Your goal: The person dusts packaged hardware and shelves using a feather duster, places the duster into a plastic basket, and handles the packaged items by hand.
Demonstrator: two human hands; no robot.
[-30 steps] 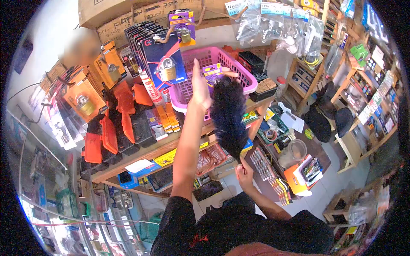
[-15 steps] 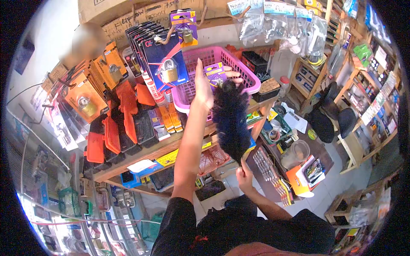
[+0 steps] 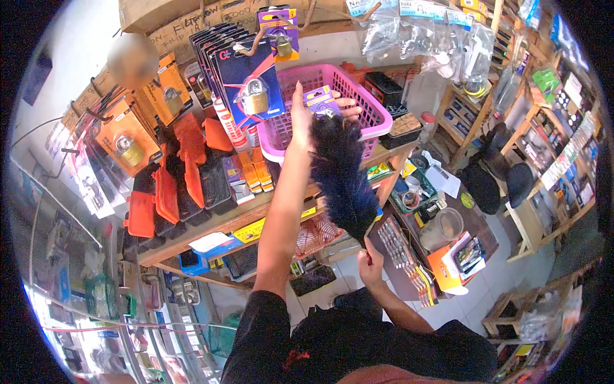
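My left hand (image 3: 304,121) reaches over the pink basket (image 3: 274,153) with a purple and yellow padlock card (image 3: 322,102) resting in it, between its thumb and fingers. My right hand (image 3: 370,264) is wrapped round the lower end of a dark feather duster (image 3: 347,182), which stands up from it. The duster's feathery top touches the lower part of the card and covers much of my left palm. Close to my left hand, a blue padlock pack (image 3: 251,86) hangs from a hook.
Orange padlock packs (image 3: 130,142) hang at the left above black bins with orange lids (image 3: 167,195). Plastic bags (image 3: 416,38) hang at the upper right. Below stands a dark table with a clear tub (image 3: 442,229) and an orange box (image 3: 446,272).
The duster's feathery top has shifted left and tilted, now against the card and my left palm. My left hand still holds the card. The view has shifted slightly.
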